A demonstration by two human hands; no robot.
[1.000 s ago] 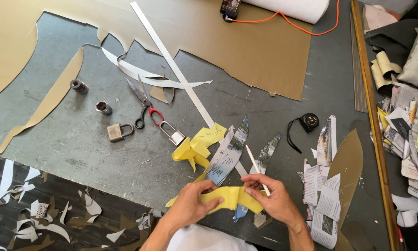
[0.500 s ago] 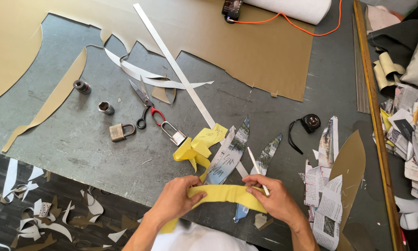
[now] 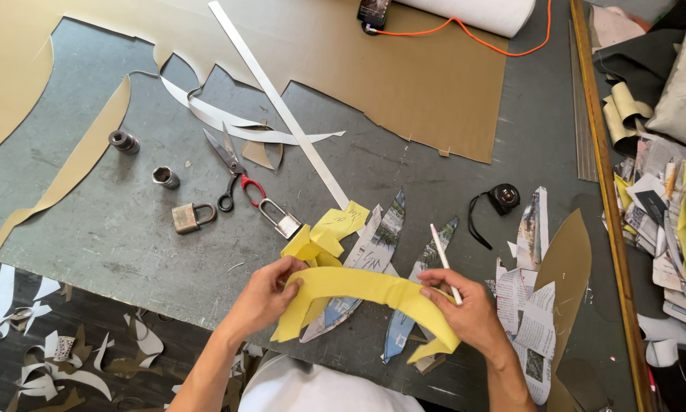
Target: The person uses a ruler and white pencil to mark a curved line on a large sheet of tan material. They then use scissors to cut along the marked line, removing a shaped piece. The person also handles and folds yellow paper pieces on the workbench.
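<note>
Both hands hold a long curved strip of yellow foam (image 3: 362, 285) above the near table edge, arched upward between them. My left hand (image 3: 268, 293) pinches its left end. My right hand (image 3: 465, 305) grips the right part and also has a white pencil (image 3: 443, 258) sticking up between its fingers. Under the strip lie leaf-shaped pieces cut from newspaper (image 3: 379, 236). More yellow foam pieces (image 3: 327, 233) are piled just beyond my left hand.
Scissors with red and black handles (image 3: 232, 168), two padlocks (image 3: 190, 217), and two metal sockets (image 3: 164, 177) lie on the grey table (image 3: 91, 236). Tan cardboard (image 3: 404, 84), a black tape measure (image 3: 501, 197), a phone on an orange cable (image 3: 373, 11), and newspaper scraps (image 3: 530, 305) surround them.
The yellow strip has been lifted and straightened into an arch between the hands. My left hand moved up to grip its left end.
</note>
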